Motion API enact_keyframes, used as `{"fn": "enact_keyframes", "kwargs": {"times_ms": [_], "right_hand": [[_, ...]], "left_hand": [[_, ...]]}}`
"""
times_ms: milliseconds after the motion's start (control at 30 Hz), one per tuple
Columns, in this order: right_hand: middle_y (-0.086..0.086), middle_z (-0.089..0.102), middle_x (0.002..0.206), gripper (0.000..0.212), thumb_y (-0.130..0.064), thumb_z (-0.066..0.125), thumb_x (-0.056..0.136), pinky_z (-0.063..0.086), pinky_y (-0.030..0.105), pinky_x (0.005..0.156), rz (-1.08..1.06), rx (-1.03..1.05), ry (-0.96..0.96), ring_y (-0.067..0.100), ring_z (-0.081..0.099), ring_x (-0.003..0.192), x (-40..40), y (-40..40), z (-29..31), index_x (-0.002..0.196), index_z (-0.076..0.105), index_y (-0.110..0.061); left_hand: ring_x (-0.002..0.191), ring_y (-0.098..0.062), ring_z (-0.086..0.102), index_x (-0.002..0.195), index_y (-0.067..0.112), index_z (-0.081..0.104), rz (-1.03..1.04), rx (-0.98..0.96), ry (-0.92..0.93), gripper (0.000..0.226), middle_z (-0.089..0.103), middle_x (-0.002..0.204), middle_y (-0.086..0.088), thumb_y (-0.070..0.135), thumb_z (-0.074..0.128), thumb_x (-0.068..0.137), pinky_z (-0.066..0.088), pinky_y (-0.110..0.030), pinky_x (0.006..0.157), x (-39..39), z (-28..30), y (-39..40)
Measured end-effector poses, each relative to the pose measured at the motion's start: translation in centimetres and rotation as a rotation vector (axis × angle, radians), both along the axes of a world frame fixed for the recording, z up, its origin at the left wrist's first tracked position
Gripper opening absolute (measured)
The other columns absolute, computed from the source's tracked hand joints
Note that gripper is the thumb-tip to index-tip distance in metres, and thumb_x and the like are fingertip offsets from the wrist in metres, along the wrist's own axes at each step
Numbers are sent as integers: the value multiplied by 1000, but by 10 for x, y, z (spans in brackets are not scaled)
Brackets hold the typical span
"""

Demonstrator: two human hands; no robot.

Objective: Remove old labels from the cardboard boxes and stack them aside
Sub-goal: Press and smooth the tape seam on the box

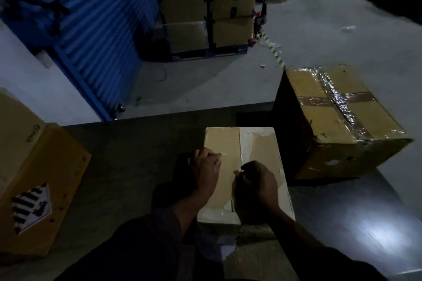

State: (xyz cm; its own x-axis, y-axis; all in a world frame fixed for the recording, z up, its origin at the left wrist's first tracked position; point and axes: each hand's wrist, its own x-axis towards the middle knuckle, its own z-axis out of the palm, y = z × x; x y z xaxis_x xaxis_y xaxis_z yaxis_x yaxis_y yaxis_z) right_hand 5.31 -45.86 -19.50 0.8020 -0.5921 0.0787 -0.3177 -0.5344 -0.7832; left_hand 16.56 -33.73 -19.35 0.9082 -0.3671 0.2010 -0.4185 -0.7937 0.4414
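So, quick rundown of a pretty dark shot:
Small box [244,173]: sits near centre on the floor, top face up, with a pale patch over its right half that looks like torn label residue, though it's too dim to be sure.
Left hand [206,166]: rests on the box's left edge, fingers curled over the top, apparently steadying it.
Right hand [258,180]: fingers bunched tight, pinching something at the centre seam; can't make out what exactly.
Taped box [338,121]: bigger, right of the small box, shiny tape crossing its top.
Yellow box [34,185]: near left, striped diamond sticker on it.
Stacked boxes [205,13]: far back, beside a blue shutter [86,36].
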Motion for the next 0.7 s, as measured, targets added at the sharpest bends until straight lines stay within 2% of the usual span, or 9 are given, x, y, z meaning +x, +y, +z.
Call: {"fn": "enact_keyframes", "kwargs": {"times_ms": [100,200,300,367,500,700], "right_hand": [[-7,68,95,15,-28,71,86,52,25,75,7,-34,8,7,64,82,0,0,2,100,67,-24],[-13,63,89,10,-36,69,87,51,21,69,-36,-123,52,4,60,76,0,5,4,94,65,-30],[-15,56,83,8,-39,66,87,38,10,61,-46,-179,82,0,53,70,-1,8,6,87,61,-33],[-14,56,84,8,-38,66,87,40,13,61,-18,-163,70,2,53,70,-1,5,4,87,62,-31],[-13,57,84,9,-39,65,87,54,26,66,28,-187,68,4,56,71,0,2,1,86,64,-30],[-14,54,80,11,-39,64,86,53,29,66,43,-182,55,3,54,68,-1,0,-3,79,60,-32]], "left_hand": [[99,-24,53,99,31,73,-13,30,-37,16,60,99,2,24,69,85,37,-46,89,3,-3,-4],[100,-22,53,96,31,72,-35,60,-47,14,60,99,4,24,68,85,38,-43,86,4,-5,-4],[103,-19,50,94,31,70,-43,50,-32,11,59,101,6,25,66,86,36,-42,88,4,-6,-5],[104,-19,49,93,30,68,-42,34,-13,9,59,102,7,26,64,86,34,-41,88,6,-4,-6],[111,-16,46,110,34,63,-64,110,4,20,56,112,9,33,57,91,32,-41,91,9,-5,-8],[106,-17,49,101,32,67,-59,86,-23,14,58,107,8,30,60,89,34,-41,89,7,-6,-8]]}}
